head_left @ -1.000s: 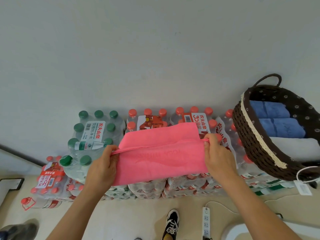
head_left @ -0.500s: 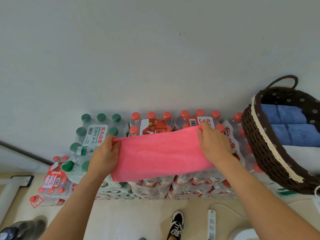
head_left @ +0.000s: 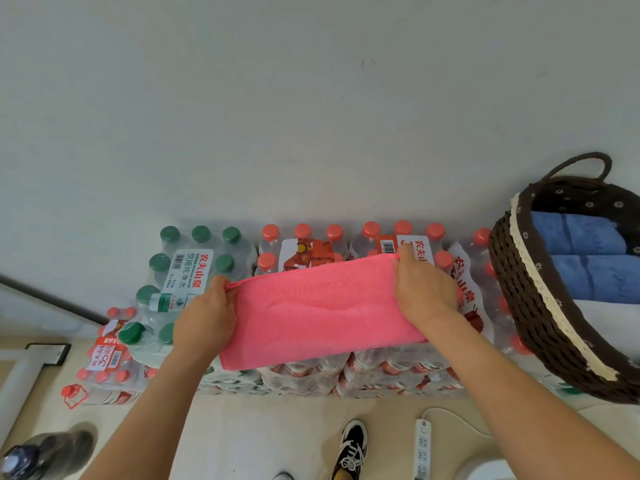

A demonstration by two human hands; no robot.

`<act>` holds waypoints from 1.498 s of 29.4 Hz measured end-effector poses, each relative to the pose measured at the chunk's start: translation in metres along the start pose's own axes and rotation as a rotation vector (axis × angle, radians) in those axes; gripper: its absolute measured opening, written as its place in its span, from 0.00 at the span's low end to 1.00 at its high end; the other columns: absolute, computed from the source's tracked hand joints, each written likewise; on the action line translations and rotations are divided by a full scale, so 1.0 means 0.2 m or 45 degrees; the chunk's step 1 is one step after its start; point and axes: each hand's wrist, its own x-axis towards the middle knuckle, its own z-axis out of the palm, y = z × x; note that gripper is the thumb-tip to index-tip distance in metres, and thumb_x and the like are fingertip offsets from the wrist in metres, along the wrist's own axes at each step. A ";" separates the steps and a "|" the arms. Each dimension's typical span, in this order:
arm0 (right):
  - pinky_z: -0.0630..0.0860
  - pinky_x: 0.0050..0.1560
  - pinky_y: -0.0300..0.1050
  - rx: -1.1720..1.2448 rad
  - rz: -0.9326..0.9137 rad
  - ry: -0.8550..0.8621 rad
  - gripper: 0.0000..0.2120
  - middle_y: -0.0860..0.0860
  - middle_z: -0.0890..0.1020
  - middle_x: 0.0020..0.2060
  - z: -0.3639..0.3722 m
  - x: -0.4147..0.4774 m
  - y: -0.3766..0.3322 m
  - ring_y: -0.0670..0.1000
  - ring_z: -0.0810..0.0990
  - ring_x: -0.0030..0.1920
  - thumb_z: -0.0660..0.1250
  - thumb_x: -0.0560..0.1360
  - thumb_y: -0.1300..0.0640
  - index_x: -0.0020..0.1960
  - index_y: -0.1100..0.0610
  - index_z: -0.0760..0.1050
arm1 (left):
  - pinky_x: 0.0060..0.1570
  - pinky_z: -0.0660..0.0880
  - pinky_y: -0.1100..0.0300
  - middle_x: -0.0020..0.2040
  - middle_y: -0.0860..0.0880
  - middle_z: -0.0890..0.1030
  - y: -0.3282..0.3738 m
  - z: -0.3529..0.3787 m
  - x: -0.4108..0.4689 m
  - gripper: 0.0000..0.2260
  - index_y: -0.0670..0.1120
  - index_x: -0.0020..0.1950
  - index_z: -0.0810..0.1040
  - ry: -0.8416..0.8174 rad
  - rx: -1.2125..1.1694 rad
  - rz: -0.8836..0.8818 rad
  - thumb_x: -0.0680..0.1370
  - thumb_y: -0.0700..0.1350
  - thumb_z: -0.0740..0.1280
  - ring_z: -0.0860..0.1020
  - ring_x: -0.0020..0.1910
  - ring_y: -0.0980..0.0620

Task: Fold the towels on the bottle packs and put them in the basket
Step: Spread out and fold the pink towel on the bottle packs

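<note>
The towel (head_left: 322, 313), pink and folded into a flat band, lies on the bottle packs (head_left: 346, 368) between both hands. The left hand (head_left: 206, 318) pinches its left end; the right hand (head_left: 424, 291) grips its right end. The basket (head_left: 530, 306) stands just right of the right hand, blue towels (head_left: 581, 258) inside.

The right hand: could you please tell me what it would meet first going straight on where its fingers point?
Probably the red-capped bottle pack beyond the right hand, which grips the pink towel; depth is unclear.
</note>
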 end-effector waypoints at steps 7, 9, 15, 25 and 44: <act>0.69 0.31 0.46 -0.057 0.001 0.070 0.15 0.56 0.79 0.46 0.01 0.04 0.03 0.56 0.78 0.37 0.50 0.81 0.49 0.61 0.56 0.65 | 0.36 0.69 0.52 0.45 0.42 0.79 0.07 0.01 0.01 0.06 0.45 0.54 0.72 0.174 0.228 0.052 0.79 0.44 0.60 0.74 0.41 0.42; 0.71 0.35 0.48 -0.054 -0.041 0.117 0.16 0.57 0.76 0.53 0.00 0.06 0.06 0.57 0.77 0.46 0.54 0.80 0.48 0.62 0.57 0.67 | 0.35 0.68 0.52 0.47 0.43 0.76 0.12 0.00 0.01 0.13 0.46 0.58 0.75 0.287 0.154 0.133 0.74 0.37 0.65 0.74 0.47 0.41; 0.70 0.61 0.51 0.106 -0.280 -0.194 0.24 0.52 0.71 0.65 -0.07 0.15 0.09 0.55 0.68 0.66 0.61 0.76 0.55 0.71 0.54 0.65 | 0.51 0.76 0.48 0.59 0.45 0.77 0.31 0.08 0.08 0.15 0.48 0.63 0.78 0.041 0.001 0.614 0.76 0.42 0.67 0.74 0.58 0.43; 0.69 0.37 0.46 0.187 -0.302 -0.460 0.07 0.47 0.75 0.37 -0.14 0.26 0.06 0.50 0.75 0.40 0.63 0.70 0.62 0.38 0.51 0.70 | 0.48 0.63 0.53 0.54 0.54 0.76 0.35 0.07 0.16 0.12 0.55 0.58 0.75 -0.134 0.192 0.464 0.77 0.57 0.63 0.74 0.56 0.51; 0.72 0.37 0.42 0.651 -0.194 -0.002 0.08 0.49 0.78 0.37 -0.59 0.32 0.05 0.49 0.75 0.38 0.66 0.67 0.68 0.39 0.56 0.75 | 0.32 0.65 0.56 0.31 0.54 0.71 0.38 -0.42 0.24 0.08 0.49 0.39 0.76 0.369 -0.166 0.461 0.68 0.40 0.73 0.69 0.33 0.50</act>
